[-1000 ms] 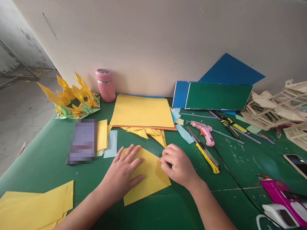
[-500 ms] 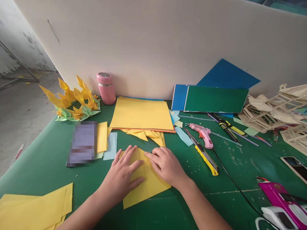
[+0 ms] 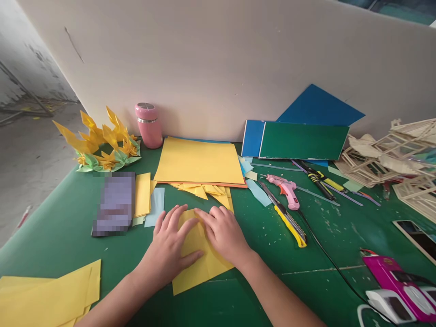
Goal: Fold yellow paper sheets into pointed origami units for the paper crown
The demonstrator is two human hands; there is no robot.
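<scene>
A yellow sheet of paper (image 3: 200,270), with a crease showing, lies on the green table in front of me. My left hand (image 3: 167,249) rests on its left side, fingers spread and thumb apart, pressing it flat. On the upper right part lies my right hand (image 3: 225,234); its index finger stretches to the top corner, the other fingers are bent, and the thumb sits lower on the paper. Both hands hide parts of the sheet, including most of its upper edges. Folded yellow scraps (image 3: 194,189) lie just beyond my fingertips.
At the left are a paper crown (image 3: 105,141), a pink flask (image 3: 150,126), a blurred purple item (image 3: 116,204) and yellow sheets (image 3: 44,295). A large yellow stack (image 3: 199,159) lies behind. To the right are a utility knife (image 3: 289,224), a corded glue gun (image 3: 286,190) and wooden frames (image 3: 381,159).
My right hand has slid left along the paper's top, its index fingertip now at the upper corner. My left hand stays on the sheet. The whole view has shifted slightly.
</scene>
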